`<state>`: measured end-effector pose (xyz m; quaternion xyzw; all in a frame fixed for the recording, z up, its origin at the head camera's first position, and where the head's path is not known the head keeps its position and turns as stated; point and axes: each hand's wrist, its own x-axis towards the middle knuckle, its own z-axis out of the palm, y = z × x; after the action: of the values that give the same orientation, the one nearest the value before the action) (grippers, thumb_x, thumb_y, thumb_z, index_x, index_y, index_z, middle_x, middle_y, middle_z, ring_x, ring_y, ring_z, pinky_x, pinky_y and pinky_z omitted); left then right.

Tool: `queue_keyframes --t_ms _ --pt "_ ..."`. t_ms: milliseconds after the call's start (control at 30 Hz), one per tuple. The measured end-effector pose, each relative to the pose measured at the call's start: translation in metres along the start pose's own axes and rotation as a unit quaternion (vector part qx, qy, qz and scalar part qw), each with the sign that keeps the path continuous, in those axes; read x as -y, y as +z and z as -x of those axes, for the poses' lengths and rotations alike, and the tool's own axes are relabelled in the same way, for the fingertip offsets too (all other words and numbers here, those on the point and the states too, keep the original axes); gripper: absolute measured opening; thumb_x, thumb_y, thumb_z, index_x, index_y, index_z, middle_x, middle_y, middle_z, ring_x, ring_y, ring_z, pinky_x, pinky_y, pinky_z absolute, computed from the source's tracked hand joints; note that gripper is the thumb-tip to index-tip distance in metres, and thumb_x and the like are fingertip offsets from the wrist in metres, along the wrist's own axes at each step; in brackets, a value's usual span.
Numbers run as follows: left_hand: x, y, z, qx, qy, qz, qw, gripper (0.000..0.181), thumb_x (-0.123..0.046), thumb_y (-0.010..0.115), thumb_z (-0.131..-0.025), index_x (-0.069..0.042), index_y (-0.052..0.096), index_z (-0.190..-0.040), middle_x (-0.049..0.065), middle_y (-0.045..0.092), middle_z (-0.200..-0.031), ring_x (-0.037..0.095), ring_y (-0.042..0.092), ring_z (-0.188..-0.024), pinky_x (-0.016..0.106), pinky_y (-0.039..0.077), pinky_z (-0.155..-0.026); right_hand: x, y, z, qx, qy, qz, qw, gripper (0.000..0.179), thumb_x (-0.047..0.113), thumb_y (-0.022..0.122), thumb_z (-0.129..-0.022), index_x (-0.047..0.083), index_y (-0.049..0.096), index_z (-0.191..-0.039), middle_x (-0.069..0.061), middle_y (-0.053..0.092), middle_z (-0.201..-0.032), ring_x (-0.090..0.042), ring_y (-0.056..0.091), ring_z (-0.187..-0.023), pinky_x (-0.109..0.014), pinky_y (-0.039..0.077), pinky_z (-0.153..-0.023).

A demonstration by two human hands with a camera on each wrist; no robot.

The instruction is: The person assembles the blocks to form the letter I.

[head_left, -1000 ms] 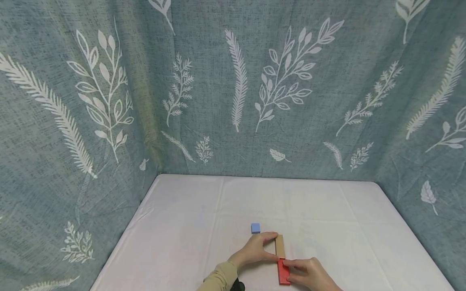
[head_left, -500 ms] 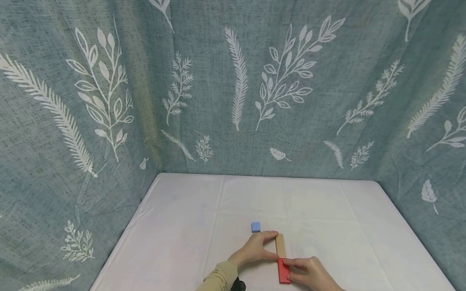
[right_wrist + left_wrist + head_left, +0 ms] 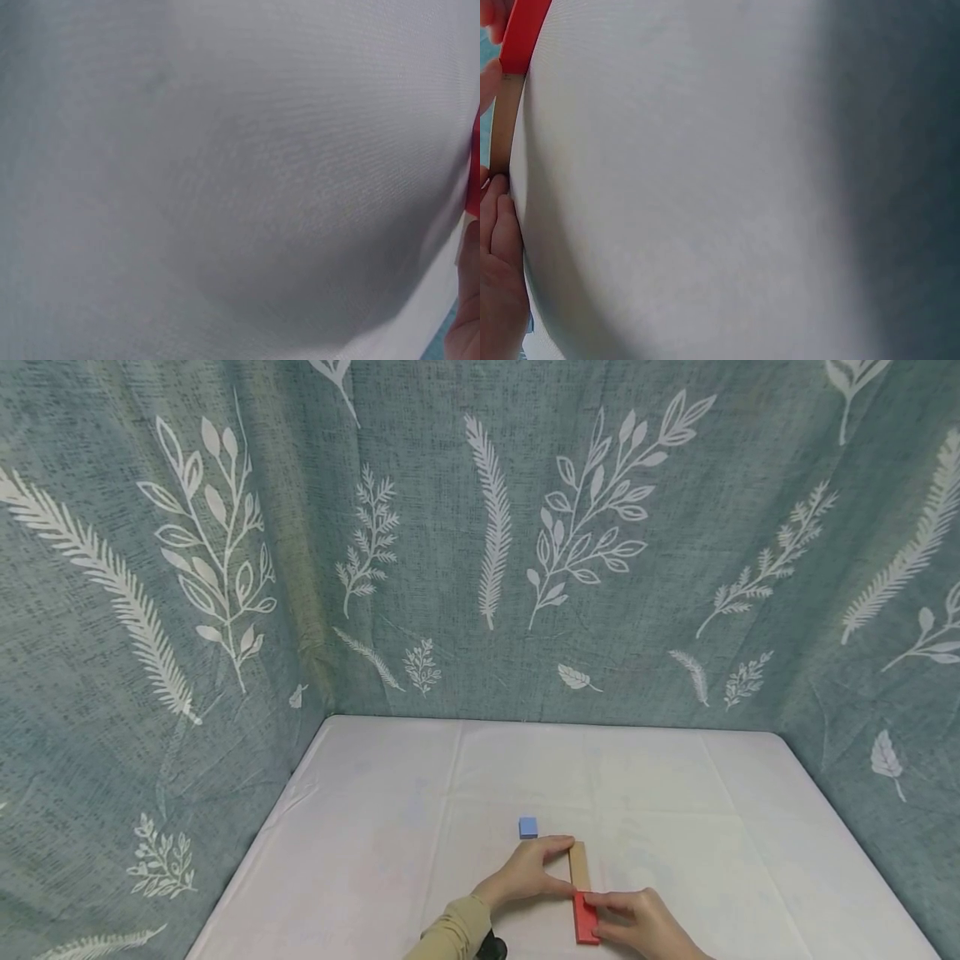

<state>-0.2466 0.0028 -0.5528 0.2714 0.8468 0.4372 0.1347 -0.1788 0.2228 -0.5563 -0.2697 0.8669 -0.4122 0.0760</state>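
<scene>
A narrow, light wooden block (image 3: 578, 864) lies on the white cloth in the head view. My left hand (image 3: 525, 870) holds it from the left, forefinger at its far end and thumb at its near end. A flat red block (image 3: 585, 928) lines up with it, end against end, on the near side. From the right, my right hand (image 3: 645, 922) grips the red block by its side. The left wrist view shows the red block (image 3: 525, 34) meeting the wooden block (image 3: 506, 120). Only a sliver of the red block (image 3: 474, 172) shows in the right wrist view.
A small blue cube (image 3: 528, 827) sits just beyond my left hand. The white cloth (image 3: 390, 810) covers the table, and green leaf-patterned curtains (image 3: 420, 543) enclose its back and sides. A black object (image 3: 492, 947) shows beneath the left sleeve (image 3: 456, 928).
The red block has moved slightly away from me, closing the thin dark line at the wooden block's near end. Both hands keep their hold, and the head view has shifted a little.
</scene>
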Motion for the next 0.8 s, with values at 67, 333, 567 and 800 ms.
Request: queue_keyframes --t_ms 67,333,567,800 --pt "0.000 0.000 -0.001 0.000 0.001 0.001 1.0000 0.068 -0.021 0.082 -0.073 -0.004 0.054 -0.133 0.007 0.056 -0.137 0.022 0.048 -0.131 0.030 0.038 -0.112 0.000 0.000 0.000 0.000 -0.003 0.004 1.0000 0.040 0.030 0.070 -0.084 0.004 0.069 -0.114 -0.009 0.071 -0.110 -0.003 0.062 -0.105 -0.030 0.059 -0.081" --pt "0.001 0.001 -0.001 0.000 0.001 0.000 1.0000 0.068 -0.022 0.082 -0.072 -0.004 0.055 -0.132 0.007 0.056 -0.136 0.021 0.049 -0.131 0.030 0.039 -0.112 0.000 0.000 -0.001 -0.002 -0.016 0.033 0.9993 0.039 0.031 0.070 -0.084 0.005 0.070 -0.113 -0.007 0.072 -0.109 -0.005 0.064 -0.104 -0.017 0.056 -0.081" --pt "0.003 0.001 -0.001 0.001 0.002 -0.002 1.0000 0.068 -0.023 0.082 -0.072 -0.005 0.055 -0.132 0.006 0.056 -0.137 0.020 0.049 -0.130 0.030 0.039 -0.111 0.002 0.000 -0.006 -0.014 0.037 -0.013 0.9991 0.041 0.032 0.073 -0.081 0.006 0.070 -0.113 -0.009 0.071 -0.111 -0.005 0.064 -0.103 -0.035 0.059 -0.081" --pt "0.005 0.001 0.000 0.002 0.011 -0.002 0.9999 0.068 -0.023 0.082 -0.073 -0.004 0.054 -0.132 0.008 0.055 -0.137 0.022 0.049 -0.130 0.030 0.039 -0.111 0.001 0.008 -0.013 -0.077 0.078 -0.060 0.9922 0.039 0.027 0.075 -0.079 0.004 0.070 -0.110 -0.009 0.072 -0.108 0.002 0.062 -0.103 -0.031 0.057 -0.085"
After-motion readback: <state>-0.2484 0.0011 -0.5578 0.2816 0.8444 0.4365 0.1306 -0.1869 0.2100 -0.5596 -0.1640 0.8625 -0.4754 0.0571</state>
